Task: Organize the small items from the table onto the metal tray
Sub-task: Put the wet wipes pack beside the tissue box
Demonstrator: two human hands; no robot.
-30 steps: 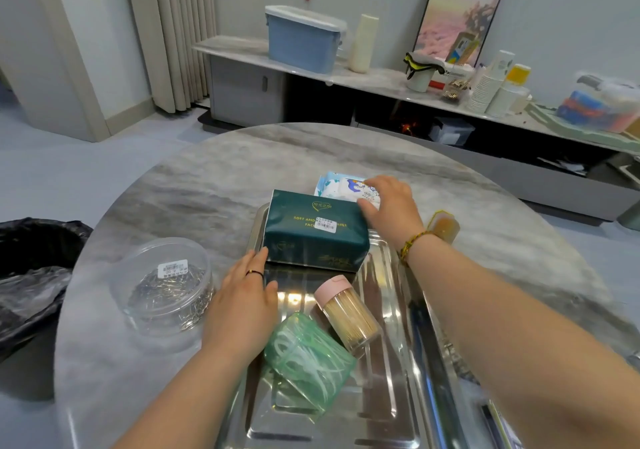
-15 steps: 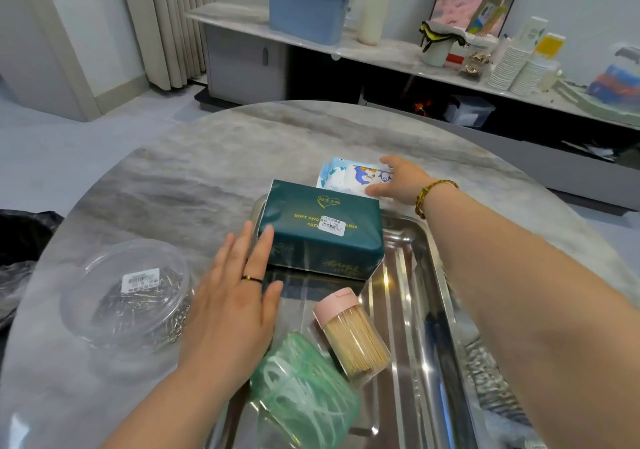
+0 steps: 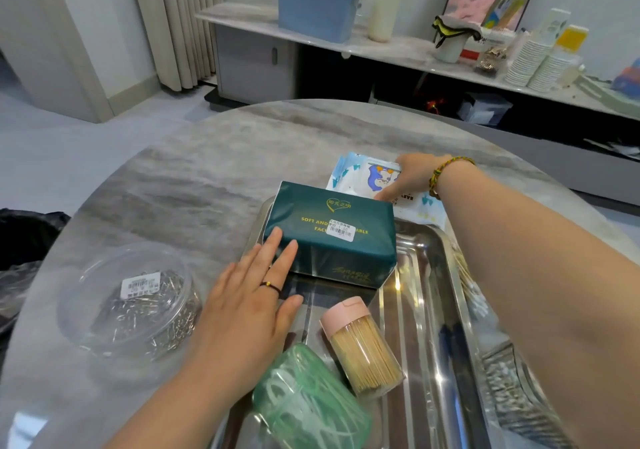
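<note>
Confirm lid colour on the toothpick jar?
Pale pink lid on the toothpick jar; head view, the only one.

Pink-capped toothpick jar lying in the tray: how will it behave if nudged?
The toothpick jar is round and on its side on the smooth metal tray, so it probably rolls or slides. Packed full, it is likely light. The clear wall looks like rigid plastic.

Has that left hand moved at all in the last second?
Yes. The left hand slid forward along the metal tray; its fingers now touch the green tissue pack.
</note>
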